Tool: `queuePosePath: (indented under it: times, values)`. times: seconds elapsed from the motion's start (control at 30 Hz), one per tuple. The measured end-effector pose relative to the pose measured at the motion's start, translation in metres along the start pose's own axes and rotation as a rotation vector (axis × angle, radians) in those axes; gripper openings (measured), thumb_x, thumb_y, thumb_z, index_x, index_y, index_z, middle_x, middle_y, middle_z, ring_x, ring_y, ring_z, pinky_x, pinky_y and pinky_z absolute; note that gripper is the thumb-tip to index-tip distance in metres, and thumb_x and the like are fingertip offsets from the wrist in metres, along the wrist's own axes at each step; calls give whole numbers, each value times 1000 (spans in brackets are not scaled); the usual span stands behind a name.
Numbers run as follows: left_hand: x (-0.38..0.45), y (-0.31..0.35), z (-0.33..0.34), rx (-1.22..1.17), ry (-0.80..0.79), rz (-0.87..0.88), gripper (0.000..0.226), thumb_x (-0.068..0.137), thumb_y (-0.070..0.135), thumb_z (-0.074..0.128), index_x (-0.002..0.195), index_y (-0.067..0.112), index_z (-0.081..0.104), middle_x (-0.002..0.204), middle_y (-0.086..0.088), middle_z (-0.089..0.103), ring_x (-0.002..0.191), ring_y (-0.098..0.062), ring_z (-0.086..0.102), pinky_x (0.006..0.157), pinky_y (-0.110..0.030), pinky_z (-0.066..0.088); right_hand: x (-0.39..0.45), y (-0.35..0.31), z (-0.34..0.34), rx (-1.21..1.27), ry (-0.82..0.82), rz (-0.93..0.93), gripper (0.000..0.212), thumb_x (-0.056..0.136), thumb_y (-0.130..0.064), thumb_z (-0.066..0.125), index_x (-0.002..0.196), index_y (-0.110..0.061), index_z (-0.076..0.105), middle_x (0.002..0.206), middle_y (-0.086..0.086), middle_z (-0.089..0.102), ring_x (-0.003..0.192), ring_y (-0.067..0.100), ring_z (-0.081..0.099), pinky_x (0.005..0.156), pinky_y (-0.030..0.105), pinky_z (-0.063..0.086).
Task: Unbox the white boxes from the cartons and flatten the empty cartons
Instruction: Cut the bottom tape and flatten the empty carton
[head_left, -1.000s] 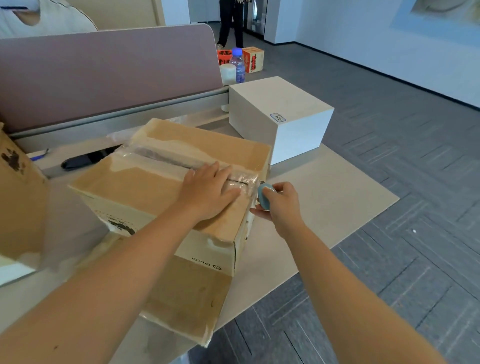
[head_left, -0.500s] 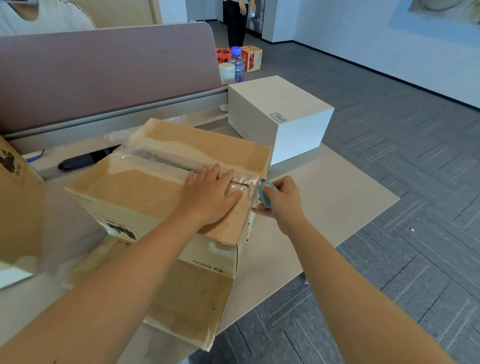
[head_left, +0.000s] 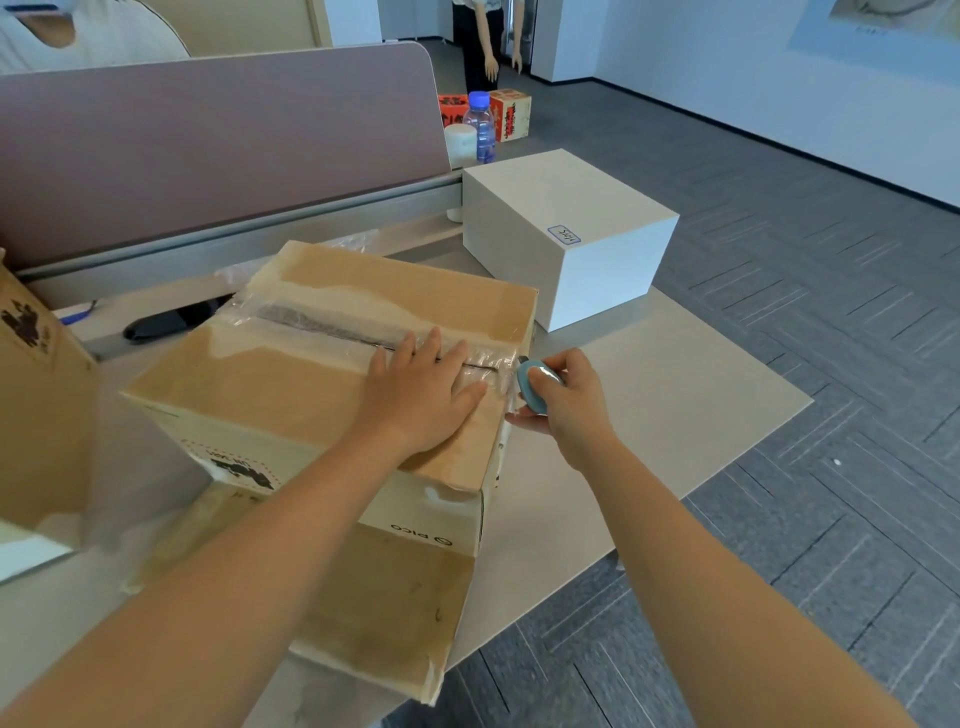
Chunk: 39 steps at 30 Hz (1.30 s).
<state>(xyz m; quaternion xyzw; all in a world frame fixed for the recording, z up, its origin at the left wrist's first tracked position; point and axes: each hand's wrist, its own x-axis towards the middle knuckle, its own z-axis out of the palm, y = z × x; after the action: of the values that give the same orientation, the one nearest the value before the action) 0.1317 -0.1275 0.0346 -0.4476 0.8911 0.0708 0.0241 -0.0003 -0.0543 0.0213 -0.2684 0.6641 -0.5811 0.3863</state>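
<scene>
A taped brown carton stands on the desk on top of a flattened carton. My left hand lies flat, fingers straight, on the carton's top near its right end, across the taped seam. My right hand grips a small blue cutter right at the carton's right top edge, where the clear tape ends. A white box with a small label stands on the desk behind and to the right. Another brown carton fills the left edge.
A mauve desk partition runs along the back. A water bottle and a white cup stand behind the white box. A black object lies by the partition. One person stands at the far back, another sits behind the partition.
My right hand with the blue cutter has moved slightly up toward the carton's top edge at the tape. My left hand has stayed flat on the carton.
</scene>
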Motion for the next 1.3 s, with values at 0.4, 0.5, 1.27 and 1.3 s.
queuePosePath:
  times: [0.4,0.5,1.27,1.3]
  values:
    - [6,0,3,-14,25,-34,58,95,55,24,146,28,19,158,-2,7,145,-25,5,114,-49,10,1,1,-9,-82,-190,19,22,93,-1,48,76,-14,40,94,7,45,77,17,51,60,31,59]
    - [6,1,2,-17,32,-31,57,95,54,25,145,27,21,157,-2,8,144,-25,5,114,-50,12,-1,0,-10,-82,-213,31,23,93,-1,48,76,-13,40,95,8,45,75,18,52,60,31,59]
    - [13,-24,-6,-81,45,25,57,93,55,32,144,29,26,157,0,12,145,-23,7,114,-44,11,-18,4,0,-52,-122,115,18,92,-2,49,78,-12,43,91,7,47,69,16,54,65,34,57]
    - [14,-27,-7,-83,44,33,57,93,55,33,144,29,27,157,0,12,145,-23,7,114,-44,11,-19,4,-2,-80,-84,98,18,91,-2,49,77,-13,44,92,7,48,71,16,55,64,32,57]
